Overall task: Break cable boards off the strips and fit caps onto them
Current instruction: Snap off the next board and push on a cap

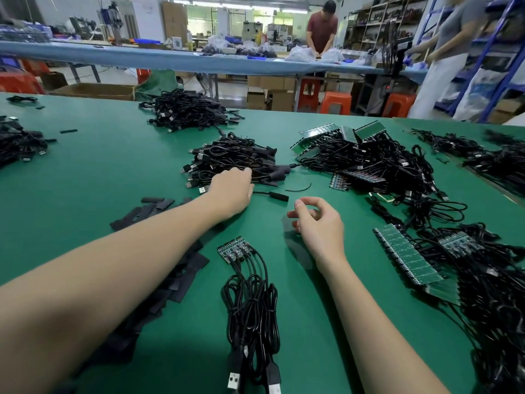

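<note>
Both hands were out on the green table point(99, 166), nothing held.

Left hand point(231, 191) lay relaxed against the finished cable pile point(235, 160); a short board strip point(235, 248) sat between the arms; right hand point(318, 223) hovered loosely curled, empty.

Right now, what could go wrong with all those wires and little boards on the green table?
The left hand rests at the edge of the finished cable pile; a capped cable lying beside it might get mixed in or dragged out. The short board strip near the right hand trails looped cables that could snag a forearm. The loose black caps lie under the left forearm and could be swept away.
</note>
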Tool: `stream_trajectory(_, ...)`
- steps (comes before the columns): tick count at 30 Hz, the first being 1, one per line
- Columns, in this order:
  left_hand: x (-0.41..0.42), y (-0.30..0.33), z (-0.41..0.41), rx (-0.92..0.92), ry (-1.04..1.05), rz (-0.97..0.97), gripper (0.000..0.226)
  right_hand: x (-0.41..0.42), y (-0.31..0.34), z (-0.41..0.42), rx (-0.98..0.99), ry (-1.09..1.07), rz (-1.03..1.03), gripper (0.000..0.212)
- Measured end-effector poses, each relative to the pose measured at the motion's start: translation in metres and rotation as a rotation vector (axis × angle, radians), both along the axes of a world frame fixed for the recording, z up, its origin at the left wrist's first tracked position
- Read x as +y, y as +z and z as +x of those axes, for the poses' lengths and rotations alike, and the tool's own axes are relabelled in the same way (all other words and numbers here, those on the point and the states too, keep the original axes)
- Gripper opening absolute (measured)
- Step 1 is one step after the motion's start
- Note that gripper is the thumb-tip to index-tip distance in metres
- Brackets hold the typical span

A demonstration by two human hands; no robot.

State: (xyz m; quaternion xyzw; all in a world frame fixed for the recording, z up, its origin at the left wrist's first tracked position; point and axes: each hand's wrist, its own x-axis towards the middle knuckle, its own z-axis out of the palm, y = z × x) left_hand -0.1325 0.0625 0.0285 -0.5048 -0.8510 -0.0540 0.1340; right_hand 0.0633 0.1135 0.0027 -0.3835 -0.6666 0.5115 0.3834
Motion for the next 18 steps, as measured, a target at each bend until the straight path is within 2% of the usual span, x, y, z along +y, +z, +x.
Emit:
stream_trajectory(10, 0.002, 0.009, -0.019, -0.173, -0.026, 0.013, 0.017, -0.003, 0.002, 0.001, -0.040, 0.009, 0.003, 0.006)
stream_trajectory(15, -0.004, 0.008, -0.023, -0.237, -0.005, -0.044, 0.025, -0.005, 0.003, 0.002, -0.061, 0.023, 0.010, 0.007)
stream_trajectory(18, -0.010, 0.010, -0.018, -0.282, 0.008, -0.049, 0.022, -0.006, 0.005, 0.002, -0.075, 0.028, 0.018, 0.007)
